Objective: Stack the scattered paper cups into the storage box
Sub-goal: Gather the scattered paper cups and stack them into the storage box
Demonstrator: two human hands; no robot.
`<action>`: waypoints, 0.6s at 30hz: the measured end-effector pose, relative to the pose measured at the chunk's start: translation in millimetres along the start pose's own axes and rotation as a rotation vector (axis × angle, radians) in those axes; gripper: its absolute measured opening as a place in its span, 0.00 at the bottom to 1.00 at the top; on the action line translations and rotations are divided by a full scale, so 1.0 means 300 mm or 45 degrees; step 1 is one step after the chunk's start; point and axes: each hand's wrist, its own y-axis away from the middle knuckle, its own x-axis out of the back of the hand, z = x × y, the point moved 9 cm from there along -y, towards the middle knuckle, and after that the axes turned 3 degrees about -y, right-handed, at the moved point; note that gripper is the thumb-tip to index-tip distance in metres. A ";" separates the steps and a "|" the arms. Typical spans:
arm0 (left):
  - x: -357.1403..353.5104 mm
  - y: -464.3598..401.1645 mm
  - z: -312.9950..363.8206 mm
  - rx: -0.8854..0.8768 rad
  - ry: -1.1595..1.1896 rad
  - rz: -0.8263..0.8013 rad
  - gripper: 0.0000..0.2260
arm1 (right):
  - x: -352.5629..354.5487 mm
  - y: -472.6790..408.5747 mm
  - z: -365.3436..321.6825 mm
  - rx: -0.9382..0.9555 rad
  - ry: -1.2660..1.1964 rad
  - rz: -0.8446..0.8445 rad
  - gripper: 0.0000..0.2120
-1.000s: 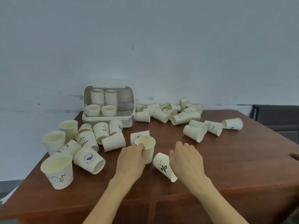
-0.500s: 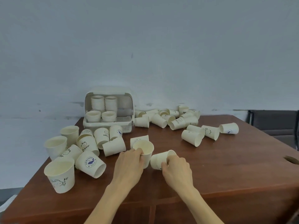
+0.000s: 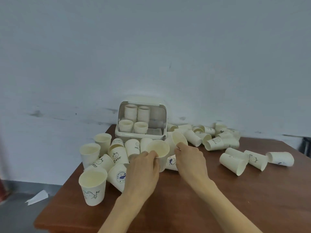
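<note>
My left hand [image 3: 143, 167] grips an upright cream paper cup [image 3: 159, 149] by its side at the table's middle. My right hand [image 3: 190, 160] pinches the rim of a second paper cup [image 3: 178, 139], lifted and tilted with its mouth toward me, just right of the first. The white storage box [image 3: 140, 135] stands open behind them at the far table edge, with several stacks of cups [image 3: 135, 113] inside. Another cup with a blue whale print [image 3: 171, 162] lies on the table between my hands.
Several cups stand or lie in a cluster at the left [image 3: 116, 155], one "Hi" cup [image 3: 93, 187] nearest. More cups lie on their sides at the back right [image 3: 215, 140] and right [image 3: 242, 160]. The brown table [image 3: 235, 199] ends at the left edge; a wall is behind.
My right hand has lifted its cup off the table and tilted it beside the left hand's cup. The view has swung left, so the box now sits centred.
</note>
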 end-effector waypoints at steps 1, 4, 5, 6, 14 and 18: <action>0.012 0.004 -0.013 0.009 0.008 0.010 0.09 | -0.016 -0.034 -0.025 0.033 -0.024 0.018 0.08; 0.035 0.026 -0.058 0.019 0.043 0.015 0.08 | -0.085 -0.148 -0.089 0.140 -0.044 0.048 0.08; 0.043 0.031 -0.074 0.021 0.055 0.017 0.08 | -0.109 -0.188 -0.109 0.183 -0.016 0.059 0.08; 0.052 0.032 -0.088 0.025 0.065 0.023 0.07 | -0.129 -0.227 -0.129 0.226 0.024 0.074 0.09; 0.132 -0.085 -0.116 -0.015 0.030 0.100 0.07 | -0.291 -0.553 -0.294 0.415 0.180 0.055 0.10; 0.160 -0.166 -0.146 -0.041 -0.020 0.107 0.07 | -0.368 -0.640 -0.359 0.489 0.265 0.008 0.07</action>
